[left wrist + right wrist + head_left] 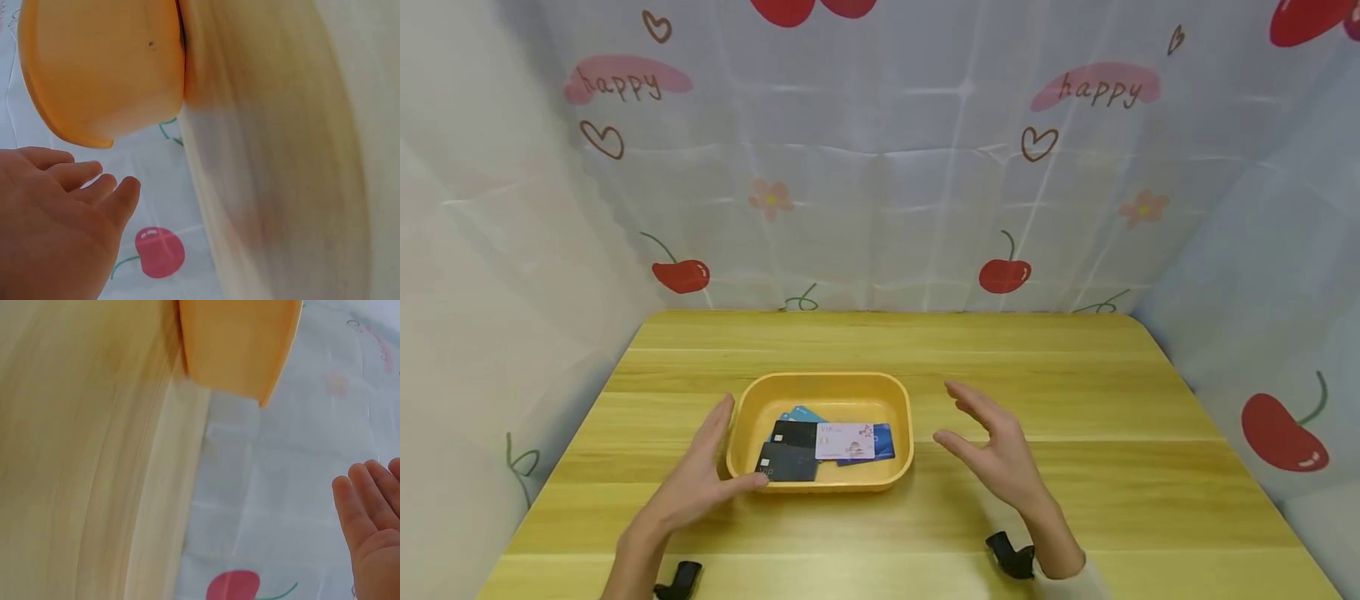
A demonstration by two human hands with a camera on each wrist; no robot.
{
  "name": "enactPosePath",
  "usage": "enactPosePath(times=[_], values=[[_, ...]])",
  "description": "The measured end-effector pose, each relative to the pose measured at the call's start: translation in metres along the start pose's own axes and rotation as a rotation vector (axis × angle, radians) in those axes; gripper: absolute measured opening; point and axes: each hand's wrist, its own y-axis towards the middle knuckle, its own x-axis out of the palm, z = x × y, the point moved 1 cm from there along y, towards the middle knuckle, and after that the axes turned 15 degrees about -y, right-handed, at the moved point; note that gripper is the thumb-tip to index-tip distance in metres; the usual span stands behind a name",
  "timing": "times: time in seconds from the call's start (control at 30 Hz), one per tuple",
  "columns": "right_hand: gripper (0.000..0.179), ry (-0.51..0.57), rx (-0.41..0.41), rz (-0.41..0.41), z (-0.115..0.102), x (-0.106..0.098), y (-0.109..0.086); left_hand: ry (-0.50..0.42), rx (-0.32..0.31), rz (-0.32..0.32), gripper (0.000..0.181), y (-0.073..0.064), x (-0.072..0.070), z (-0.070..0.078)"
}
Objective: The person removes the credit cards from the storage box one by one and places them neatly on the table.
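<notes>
Yellow tray (pixel 857 396) sits on the wood-grain table (pixel 1037 350), between your two hands. Inside it, overlapping: a pale VIP card (pixel 846 442) over a blue card (pixel 884 442) at right; two dark cards (pixel 787 467) at left; light-blue cards (pixel 805 413) partly hidden behind them. Your left hand (pixel 700 475) is open and empty at the tray's left side, fingers extended, thumb seen across the near-left corner; contact with the rim cannot be determined. Your right hand (pixel 996 454) is also open and empty, apart from the tray's right side, thumb spread from the fingers.
</notes>
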Motion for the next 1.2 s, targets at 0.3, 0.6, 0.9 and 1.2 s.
enactPosePath(times=[0.3, 0.6, 0.9, 1.2], values=[[0.061, 0.068, -0.035, -0.080, -0.012, 0.022, 0.009, -0.029, -0.026, -0.001, 0.125, 0.000, 0.004, -0.002], [0.064, 0.182, -0.023, -0.177, -0.022, 0.044, 0.021, -0.037, -0.047, 0.009, 0.123, -0.003, 0.005, 0.001], [0.063, 0.102, 0.004, -0.310, -0.028, 0.064, 0.034, -0.050, -0.074, 0.014, 0.122, -0.001, 0.006, 0.001], [0.070, 0.104, 0.043, -0.425, -0.030, 0.081, 0.041, -0.075, -0.059, 0.008, 0.121, 0.000, 0.008, 0.000]])
